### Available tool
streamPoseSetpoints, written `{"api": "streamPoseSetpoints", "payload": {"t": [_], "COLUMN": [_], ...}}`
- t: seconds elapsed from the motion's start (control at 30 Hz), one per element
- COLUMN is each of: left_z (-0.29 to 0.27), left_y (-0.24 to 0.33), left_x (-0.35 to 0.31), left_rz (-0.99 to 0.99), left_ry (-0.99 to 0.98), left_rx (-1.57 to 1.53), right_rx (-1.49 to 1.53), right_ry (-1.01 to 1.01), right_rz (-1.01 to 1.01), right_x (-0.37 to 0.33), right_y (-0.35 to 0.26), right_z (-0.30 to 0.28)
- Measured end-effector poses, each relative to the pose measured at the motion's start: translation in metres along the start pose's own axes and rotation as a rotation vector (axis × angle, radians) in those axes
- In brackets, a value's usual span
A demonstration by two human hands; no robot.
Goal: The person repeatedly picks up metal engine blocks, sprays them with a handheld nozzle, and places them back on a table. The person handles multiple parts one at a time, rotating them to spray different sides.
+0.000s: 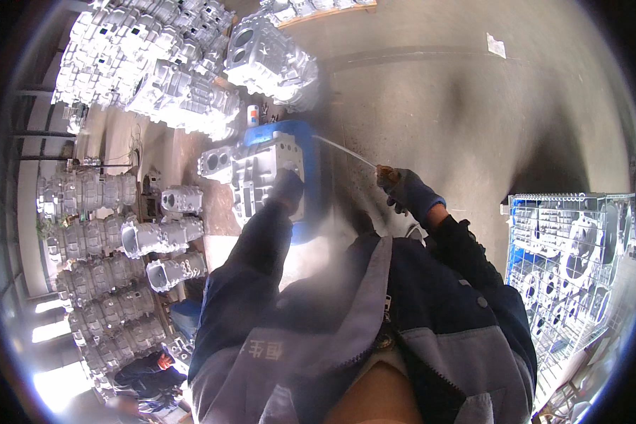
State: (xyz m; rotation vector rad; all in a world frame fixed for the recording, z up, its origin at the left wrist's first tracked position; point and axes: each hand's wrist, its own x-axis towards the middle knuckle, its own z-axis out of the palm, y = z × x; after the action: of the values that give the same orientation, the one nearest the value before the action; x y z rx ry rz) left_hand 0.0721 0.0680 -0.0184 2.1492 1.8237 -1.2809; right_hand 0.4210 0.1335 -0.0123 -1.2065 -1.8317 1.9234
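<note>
A pale cast-metal housing (253, 175) with round bores and ribs lies on a blue stand (309, 152), left of centre. My left hand (287, 188), in a dark glove, is on the housing's right side and holds it there; its fingers are partly blurred. To the right, away from the housing, my gloved right hand (411, 192) is closed round the brownish handle of a long thin metal rod-like tool (346, 150). The rod points up and left, its far end near the stand's right edge. The exact kind of tool cannot be made out.
Large stacks of metal housings (145, 63) stand at the far left, with more in rows (95, 244) along the left. A small white and orange container (253, 115) sits behind the stand. At right, a wire cage (565, 261) holds metal parts. Another person (148, 378) is at lower left.
</note>
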Motion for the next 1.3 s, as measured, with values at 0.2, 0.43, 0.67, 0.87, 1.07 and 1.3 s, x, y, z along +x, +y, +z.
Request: {"api": "streamPoseSetpoints", "payload": {"t": [0.2, 0.43, 0.67, 0.87, 1.07, 1.3], "left_z": [-0.024, -0.021, -0.043, -0.033, -0.008, -0.012], "left_y": [0.0, -0.007, -0.004, -0.001, 0.004, -0.003], "left_x": [-0.015, -0.01, -0.021, -0.017, -0.003, -0.019], "left_rz": [0.099, -0.063, 0.131, 0.09, 0.038, 0.107], "left_ry": [-0.077, -0.045, -0.136, -0.042, 0.034, 0.094], "left_rx": [0.19, -0.207, 0.177, 0.17, 0.058, 0.093], "right_rx": [0.077, -0.134, -0.141, -0.114, -0.065, -0.253], "right_ry": [0.023, 0.013, 0.125, 0.156, 0.015, 0.065], "right_rz": [-0.102, 0.081, -0.26, -0.403, -0.26, -0.351], "right_x": [0.026, 0.024, 0.019, 0.014, -0.007, 0.001], "right_y": [0.034, 0.0, 0.002, 0.0, -0.024, -0.026], "right_z": [0.014, 0.017, 0.025, 0.028, 0.016, 0.018]}}
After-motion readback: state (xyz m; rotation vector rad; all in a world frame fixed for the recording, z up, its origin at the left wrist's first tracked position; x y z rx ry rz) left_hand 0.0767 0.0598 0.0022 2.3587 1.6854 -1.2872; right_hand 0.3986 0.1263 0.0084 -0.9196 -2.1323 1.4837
